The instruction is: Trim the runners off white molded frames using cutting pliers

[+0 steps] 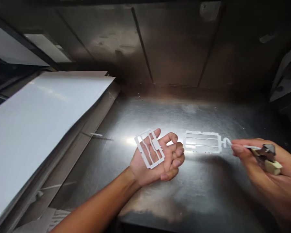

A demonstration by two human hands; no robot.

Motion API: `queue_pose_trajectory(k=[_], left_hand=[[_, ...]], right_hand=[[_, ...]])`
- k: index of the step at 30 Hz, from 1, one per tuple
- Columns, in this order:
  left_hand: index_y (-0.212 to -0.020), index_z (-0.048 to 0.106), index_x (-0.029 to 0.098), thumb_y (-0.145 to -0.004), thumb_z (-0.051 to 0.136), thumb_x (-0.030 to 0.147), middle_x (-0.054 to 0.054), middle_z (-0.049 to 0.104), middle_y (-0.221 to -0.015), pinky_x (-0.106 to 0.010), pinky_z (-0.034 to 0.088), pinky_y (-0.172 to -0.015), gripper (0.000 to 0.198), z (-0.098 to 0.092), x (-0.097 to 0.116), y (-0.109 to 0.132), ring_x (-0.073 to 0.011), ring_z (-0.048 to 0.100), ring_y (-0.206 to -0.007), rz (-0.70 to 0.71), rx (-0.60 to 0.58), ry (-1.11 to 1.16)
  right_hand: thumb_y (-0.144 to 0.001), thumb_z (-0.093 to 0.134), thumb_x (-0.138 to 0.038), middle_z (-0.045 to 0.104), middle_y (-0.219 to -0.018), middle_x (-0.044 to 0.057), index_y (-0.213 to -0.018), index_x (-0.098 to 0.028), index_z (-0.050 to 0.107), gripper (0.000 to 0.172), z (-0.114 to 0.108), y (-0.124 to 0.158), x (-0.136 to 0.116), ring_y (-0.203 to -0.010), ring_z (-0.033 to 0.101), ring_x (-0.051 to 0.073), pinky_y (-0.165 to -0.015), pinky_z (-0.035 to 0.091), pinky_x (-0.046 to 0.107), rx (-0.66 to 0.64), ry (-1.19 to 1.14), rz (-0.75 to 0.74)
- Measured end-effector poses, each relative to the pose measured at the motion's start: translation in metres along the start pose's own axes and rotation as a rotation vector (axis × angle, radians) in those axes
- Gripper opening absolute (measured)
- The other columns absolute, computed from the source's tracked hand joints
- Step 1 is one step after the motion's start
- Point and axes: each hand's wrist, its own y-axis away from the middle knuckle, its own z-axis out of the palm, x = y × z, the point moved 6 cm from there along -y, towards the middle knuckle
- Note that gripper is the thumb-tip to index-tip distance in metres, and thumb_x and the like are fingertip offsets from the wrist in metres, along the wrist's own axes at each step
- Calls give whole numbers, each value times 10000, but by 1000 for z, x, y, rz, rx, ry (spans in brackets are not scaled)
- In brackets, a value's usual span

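My left hand (169,161) is turned palm up above the metal table, with its fingers loosely curled. It holds a white plastic frame (157,144) with thin inner bars, resting across the palm. My right hand (264,165) is closed, pinching a thin white sprue (226,141) between thumb and forefinger. Joined to that sprue is a second white plastic frame (202,152), just right of my left fingertips. A small cutting tool with a metal head (268,150) and a pale yellow part (273,167) sits within my right hand; its handles are mostly hidden.
White sheets (46,110) lie stacked on the left, over a grey box-like edge (87,132). Thin white scraps (96,134) lie near it. The shiny metal table (126,110) meets a metal panel wall (174,48) behind. A pale object (287,72) stands at far right.
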Motion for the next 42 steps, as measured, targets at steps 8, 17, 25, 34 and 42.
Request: queue_pose_trajectory(k=[8,17,25,34,42], left_hand=[[-1098,798,161,-1102,702,462,-114,667,-992,-207,614,-506,316,-1,-2,1,-214,678,-829,-35,11,-19],[-1021,785,200,-1013,779,568,-92,669,-914,-169,535,-420,368,-1,-3,-1,-192,654,-733,-17,109,-121],[-879,701,174,-985,855,500,-15,624,-749,-138,372,-410,375,-9,17,12,-80,494,-496,229,428,-875],[-1619,555,407,-995,796,105,-66,618,-1246,-241,485,-637,735,25,20,32,-112,590,-733,943,256,-2098],[-1337,847,385,-975,814,111,-89,742,-1325,-288,591,-696,455,32,13,39,-158,700,-765,988,154,-2215]], right_hand=[[-1124,749,-387,795,-999,-75,-1101,-313,789,87,-2,-2,-13,-826,725,132,-714,509,306,-20,-60,-77],[-1116,767,-347,802,-1032,-19,-1133,-339,780,22,2,-1,-14,-844,740,204,-728,547,378,-34,-138,-90],[-1117,763,-327,799,-1020,-18,-1125,-318,769,14,3,-1,-14,-843,743,185,-721,560,339,-22,-149,-76],[-1119,744,-314,798,-985,-13,-1039,-256,779,105,6,-4,-9,-762,693,150,-655,491,292,-34,-132,-12],[-1076,760,-337,729,-836,-23,-1078,-253,804,95,21,-8,-5,-706,668,144,-642,505,252,-153,-314,144]])
